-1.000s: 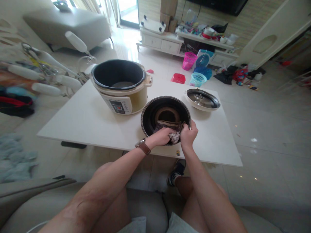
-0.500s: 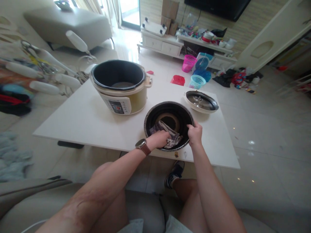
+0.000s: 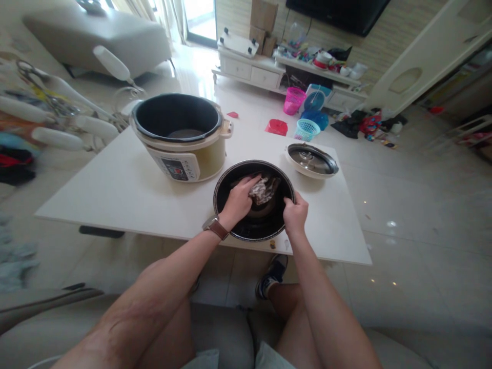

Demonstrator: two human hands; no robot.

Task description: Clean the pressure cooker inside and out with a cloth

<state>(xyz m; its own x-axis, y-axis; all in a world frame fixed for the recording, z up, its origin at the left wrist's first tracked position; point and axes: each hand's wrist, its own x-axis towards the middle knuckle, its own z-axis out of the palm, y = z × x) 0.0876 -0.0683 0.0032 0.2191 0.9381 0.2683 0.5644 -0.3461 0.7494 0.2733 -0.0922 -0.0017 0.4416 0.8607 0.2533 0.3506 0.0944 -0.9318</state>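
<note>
A black inner pot (image 3: 261, 230) sits near the front edge of the white table (image 3: 134, 189). My left hand (image 3: 239, 201) reaches inside it and presses a crumpled patterned cloth (image 3: 264, 188) against the far inner wall, fingers closed on the cloth. A brown-strapped watch is on that wrist. My right hand (image 3: 295, 214) grips the pot's right rim, fingers curled over the edge. Behind and to the left stands the open cream-coloured cooker body (image 3: 180, 136).
A round lid (image 3: 312, 160) lies on the table to the right of the pot. A drying rack (image 3: 57, 113) with white bars stands left of the table. Plastic baskets (image 3: 306, 129) and clutter lie on the floor beyond. My knees are below the table's front edge.
My left hand has pushed the cloth from the pot's near side across to the far wall. My right hand has stayed on the rim. The view has shifted slightly.
</note>
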